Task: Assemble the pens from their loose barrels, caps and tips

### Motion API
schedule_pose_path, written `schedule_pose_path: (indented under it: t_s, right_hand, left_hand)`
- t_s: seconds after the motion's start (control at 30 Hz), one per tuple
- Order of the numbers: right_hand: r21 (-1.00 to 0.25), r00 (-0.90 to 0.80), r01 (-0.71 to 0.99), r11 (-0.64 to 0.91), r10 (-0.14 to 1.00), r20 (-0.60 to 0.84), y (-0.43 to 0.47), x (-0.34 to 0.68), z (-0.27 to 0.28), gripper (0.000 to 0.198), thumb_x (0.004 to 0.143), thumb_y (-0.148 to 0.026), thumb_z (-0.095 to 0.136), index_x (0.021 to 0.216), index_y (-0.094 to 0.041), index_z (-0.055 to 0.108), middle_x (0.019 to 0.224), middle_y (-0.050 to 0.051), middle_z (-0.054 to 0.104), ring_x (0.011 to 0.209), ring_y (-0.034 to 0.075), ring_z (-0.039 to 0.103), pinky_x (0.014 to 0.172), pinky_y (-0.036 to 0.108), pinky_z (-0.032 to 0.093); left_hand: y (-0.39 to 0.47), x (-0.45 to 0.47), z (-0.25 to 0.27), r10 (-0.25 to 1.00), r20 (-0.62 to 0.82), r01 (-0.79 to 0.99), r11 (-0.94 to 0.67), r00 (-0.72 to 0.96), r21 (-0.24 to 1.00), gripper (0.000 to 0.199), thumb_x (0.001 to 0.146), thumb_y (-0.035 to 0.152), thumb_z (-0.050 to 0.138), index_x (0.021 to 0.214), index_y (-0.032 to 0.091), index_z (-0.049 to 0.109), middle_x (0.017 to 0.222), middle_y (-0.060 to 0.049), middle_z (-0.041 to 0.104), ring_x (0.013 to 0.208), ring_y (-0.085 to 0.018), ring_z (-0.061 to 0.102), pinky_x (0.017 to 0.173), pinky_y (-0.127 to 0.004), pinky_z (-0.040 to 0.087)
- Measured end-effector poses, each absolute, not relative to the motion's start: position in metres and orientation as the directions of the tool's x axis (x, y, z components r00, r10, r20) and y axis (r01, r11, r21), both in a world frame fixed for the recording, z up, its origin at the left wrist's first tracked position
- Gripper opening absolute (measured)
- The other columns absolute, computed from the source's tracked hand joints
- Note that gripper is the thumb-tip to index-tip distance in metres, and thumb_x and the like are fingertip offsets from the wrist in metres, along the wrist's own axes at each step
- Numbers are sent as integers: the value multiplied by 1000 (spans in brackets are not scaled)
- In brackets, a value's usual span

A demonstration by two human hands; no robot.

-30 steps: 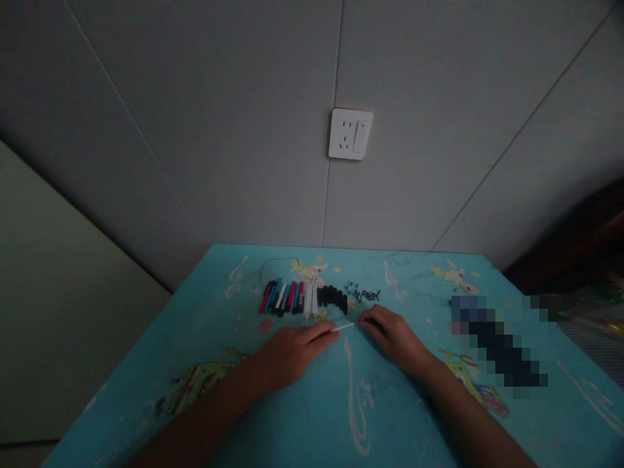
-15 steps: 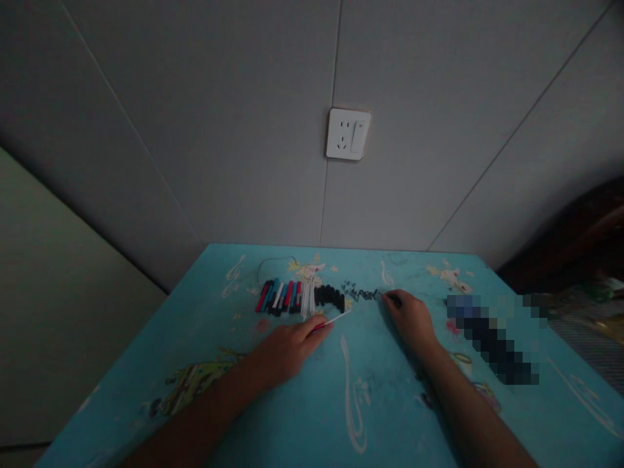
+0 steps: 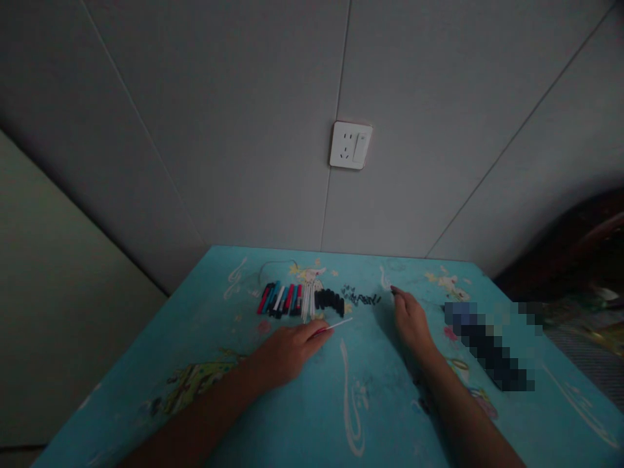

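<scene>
My left hand point(image 3: 297, 348) is closed around a slim pink pen part with a thin white rod point(image 3: 341, 322) sticking out to the right. My right hand point(image 3: 409, 318) pinches a small dark piece point(image 3: 394, 290) at its fingertips, just above the table. Beyond the hands lies a row of pink, blue, white and black pen barrels point(image 3: 279, 300). Beside these are thin white sticks point(image 3: 309, 300), then short black caps point(image 3: 329, 300) in a row. A scatter of tiny dark pieces point(image 3: 363, 298) lies between the caps and my right hand.
All this lies on a blue patterned table point(image 3: 283, 422) against a grey wall with a white socket plate point(image 3: 351, 145). A blurred-out dark object point(image 3: 492, 351) rests on the right of the table. Dark red furniture point(image 3: 580, 227) stands beyond the right edge.
My right hand has moved slightly right, away from the tiny dark pieces, and lifted with a dark piece at its fingertips. The left hand still holds the pen part. The view has tilted slightly.
</scene>
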State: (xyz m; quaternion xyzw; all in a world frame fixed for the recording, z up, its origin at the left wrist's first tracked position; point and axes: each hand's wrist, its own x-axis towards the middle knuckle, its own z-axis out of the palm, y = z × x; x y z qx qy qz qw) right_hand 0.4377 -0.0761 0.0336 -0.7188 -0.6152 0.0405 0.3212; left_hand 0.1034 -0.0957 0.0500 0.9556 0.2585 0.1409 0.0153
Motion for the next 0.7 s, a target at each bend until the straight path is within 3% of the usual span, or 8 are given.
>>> schedule_pose_path:
  t_s: [0.13,0.3,0.47,0.57,0.7]
  right_hand:
    - [-537,165,841,70,911,378,-81,431,36,44,93,-33,39,127,-12,59,117,16,67,103,26,64,90,40,49]
    - [-564,33,809,165,945,325,-84,401,57,40,94,-42,44,117,-18,66,102,10,74,81,23,69,77,35,53]
    - [-384,-185,880,281,945,268,-71,362,75,34,95,-38,45,117,-24,67,104,7,74,87,23,70,78,31,51]
    - [-296,-187,920,256,952,241,-61,342,72,32,96,-37,46,118,-24,66,107,8,73,93,23,70,81,30,51]
    - [-290,-159,930,226,958,237,-59,328,67,36,93,-43,51,121,-23,64,104,10,74,90,24,70,78,31,51]
  left_hand:
    - [-98,104,51,463,261,444,-886,847,130,47,95,9,40,141,20,42,135,-9,53,112,-20,59,92,-32,53]
    - [-102,105,58,430,298,404,-903,852,148,45,96,12,42,141,20,41,133,-9,54,113,-20,58,94,-34,51]
    - [-106,105,69,388,343,363,-922,856,138,43,99,15,36,142,21,41,133,-10,56,110,-19,60,90,-33,53]
    - [-106,105,69,384,369,363,-923,846,128,43,99,15,36,142,20,40,134,-10,55,113,-20,58,93,-34,52]
    - [-104,103,63,379,383,364,-924,842,115,45,98,14,38,143,20,40,136,-9,54,117,-20,56,96,-35,51]
